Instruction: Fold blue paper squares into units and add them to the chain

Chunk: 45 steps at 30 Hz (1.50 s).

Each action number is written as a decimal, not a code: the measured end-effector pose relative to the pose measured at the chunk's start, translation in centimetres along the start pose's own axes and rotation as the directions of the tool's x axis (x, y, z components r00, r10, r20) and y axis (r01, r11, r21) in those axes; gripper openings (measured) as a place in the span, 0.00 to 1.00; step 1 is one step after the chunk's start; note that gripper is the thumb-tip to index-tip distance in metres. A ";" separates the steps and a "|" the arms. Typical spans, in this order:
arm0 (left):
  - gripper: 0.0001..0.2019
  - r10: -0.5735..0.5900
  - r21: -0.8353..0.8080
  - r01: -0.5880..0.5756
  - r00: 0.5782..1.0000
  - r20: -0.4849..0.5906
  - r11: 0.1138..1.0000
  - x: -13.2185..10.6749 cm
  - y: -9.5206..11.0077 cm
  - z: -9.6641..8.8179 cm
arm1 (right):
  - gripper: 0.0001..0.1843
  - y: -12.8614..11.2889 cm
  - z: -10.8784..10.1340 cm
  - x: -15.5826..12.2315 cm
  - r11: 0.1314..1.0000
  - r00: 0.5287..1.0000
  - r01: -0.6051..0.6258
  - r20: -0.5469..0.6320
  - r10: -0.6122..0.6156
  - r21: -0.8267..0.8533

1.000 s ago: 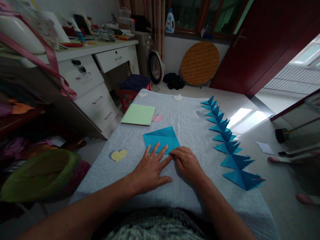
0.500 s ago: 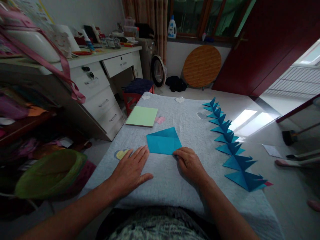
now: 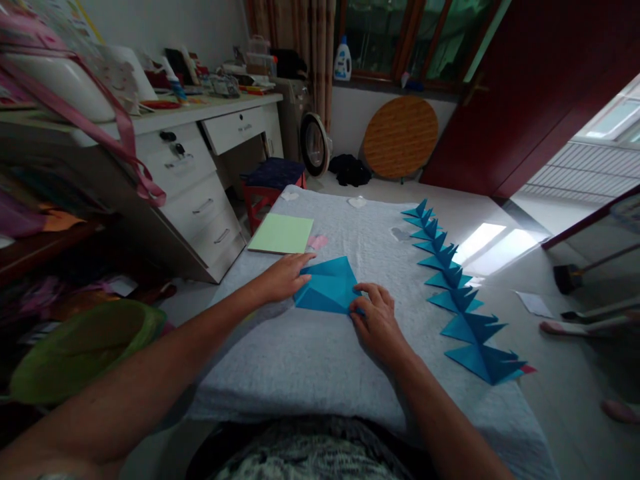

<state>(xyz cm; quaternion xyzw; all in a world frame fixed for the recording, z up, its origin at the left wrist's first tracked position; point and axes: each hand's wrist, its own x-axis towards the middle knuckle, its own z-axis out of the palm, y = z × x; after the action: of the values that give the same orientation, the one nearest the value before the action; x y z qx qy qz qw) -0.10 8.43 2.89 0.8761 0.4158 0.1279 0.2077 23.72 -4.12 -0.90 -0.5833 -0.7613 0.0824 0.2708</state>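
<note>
Both hands (left [image 3: 284, 275], right [image 3: 380, 321]) on paper [image 3: 327, 288]

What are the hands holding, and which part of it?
The blue paper. The right hand pinches its near right corner; the left hand only touches its left corner with flat fingers. The paper lies on the table.

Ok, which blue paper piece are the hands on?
The lone folded blue sheet mid-table: left hand on its left corner, right hand on its near right corner. The rest sit untouched in a row on the right.
</note>
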 end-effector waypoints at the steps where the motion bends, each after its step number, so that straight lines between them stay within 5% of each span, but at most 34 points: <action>1: 0.28 -0.001 -0.030 0.002 1.000 0.024 1.000 0.3 0.1 0.0 | 0.08 0.0 0.0 0.0 1.000 1.000 0.005 -0.005 -0.005 0.000; 8: 0.32 0.016 -0.213 -0.005 0.999 0.051 0.977 0.0 1.6 -0.7 | 0.13 -0.1 -0.3 0.1 0.998 0.991 -0.027 -0.130 0.034 0.051; 12: 0.29 -0.020 -0.293 -0.009 0.995 -0.096 0.956 -0.4 2.6 0.2 | 0.16 -0.5 -0.5 -0.1 0.992 0.994 0.079 -0.078 -0.071 0.100; 17: 0.19 -0.223 -0.451 0.096 0.945 -0.238 0.888 -0.6 3.5 1.9 | 0.24 -1.1 -0.7 -0.2 0.986 0.989 0.145 -0.018 -0.144 0.082; 23: 0.18 -0.413 -0.682 0.259 0.908 -0.069 0.684 -1.6 4.2 3.3 | 0.14 -0.7 -0.3 0.0 0.997 0.988 0.077 -0.133 -0.077 -0.005; 28: 0.19 -0.224 -0.431 0.159 0.969 -0.104 0.888 -3.4 3.1 3.4 | 0.14 0.0 -0.2 0.0 1.000 0.987 -0.005 -0.162 0.006 0.004; 32: 0.29 -0.027 -0.020 0.023 0.972 -0.233 1.000 -4.8 2.1 3.5 | 0.13 0.2 -0.1 0.0 0.999 0.990 -0.031 -0.139 0.034 0.026; 37: 0.29 0.261 0.276 -0.192 0.936 -0.236 0.942 -5.7 2.9 3.5 | 0.12 0.4 0.0 0.0 0.999 0.990 -0.029 -0.138 0.034 0.038; 41: 0.11 0.475 0.287 -0.420 0.866 -0.157 0.861 -5.4 3.4 3.6 | 0.12 0.6 0.1 -0.1 0.999 0.989 -0.044 -0.139 0.046 0.016; 45: 0.07 0.502 0.238 -0.464 0.855 -0.133 0.853 -5.1 3.3 4.1 | 0.12 0.6 0.0 -0.2 0.998 0.992 -0.065 -0.113 0.063 -0.012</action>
<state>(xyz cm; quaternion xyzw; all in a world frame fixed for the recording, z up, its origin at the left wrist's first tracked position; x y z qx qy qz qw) 0.58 1.48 0.60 0.9525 0.2098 0.2172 0.0402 24.25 -4.10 -1.17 -0.6132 -0.7264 0.0521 0.3059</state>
